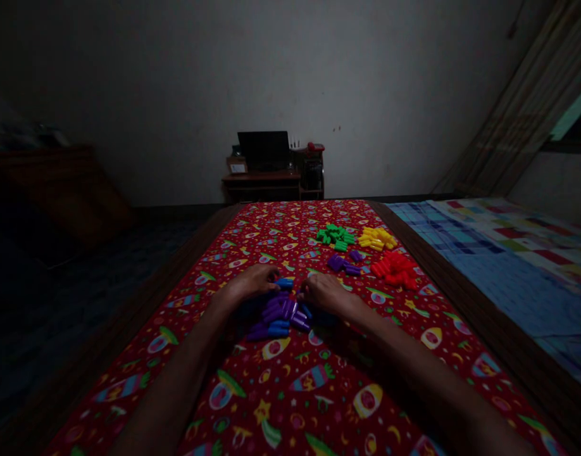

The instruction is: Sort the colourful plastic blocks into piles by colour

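A mixed heap of purple pieces [287, 309] and blue pieces [278, 328], small plastic parts with rounded ends, lies on the red patterned cloth. At the heap's far left, my left hand [252, 282] curls with thumb and fingers closed at a blue plastic piece [285, 283]. My right hand [324, 293] is on the heap's right side, its fingers bent together and pointing inward. What its fingertips hold, if anything, is hidden. Beneath both hands more dark blue pieces lie in shadow. Beyond my right hand is a small purple group [343, 263].
Separate piles of green pieces [335, 235], yellow pieces [376, 239] and red pieces [395, 270] lie farther off to the right. The red cloth [300, 418] covers a long table. A bed [490, 266] adjoins on the right; a desk with a dark monitor [264, 151] stands behind.
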